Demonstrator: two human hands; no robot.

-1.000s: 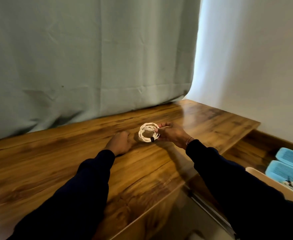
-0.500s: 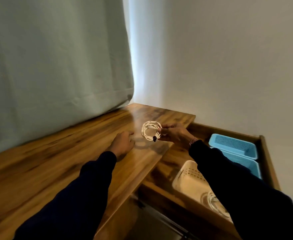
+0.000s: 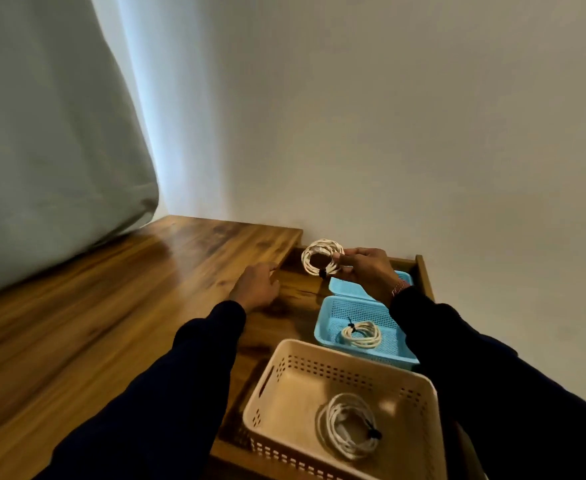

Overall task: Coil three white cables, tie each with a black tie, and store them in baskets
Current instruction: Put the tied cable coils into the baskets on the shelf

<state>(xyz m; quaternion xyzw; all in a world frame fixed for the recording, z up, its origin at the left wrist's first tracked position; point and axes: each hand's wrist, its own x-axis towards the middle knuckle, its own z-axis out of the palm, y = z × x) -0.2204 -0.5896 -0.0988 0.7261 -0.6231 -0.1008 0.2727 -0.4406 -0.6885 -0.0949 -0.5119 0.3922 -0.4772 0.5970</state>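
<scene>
Head view shows us our right hand (image 3: 366, 271) pinching the third coiled white cable with its black tie (image 3: 321, 261) above the far light-blue plastic basket (image 3: 340, 289), while our left hand (image 3: 257, 287) rests with relaxed fingers, holding nothing, on the wooden surface (image 3: 111, 306). Two tied coils already lie stored, one in the nearer blue mesh basket (image 3: 326, 327) and one in the cream perforated basket (image 3: 284, 382), so we judge only this last drop remains. We see open room above the far basket, though the wall and the wooden tray rim (image 3: 423, 275) stand just beside it.
</scene>
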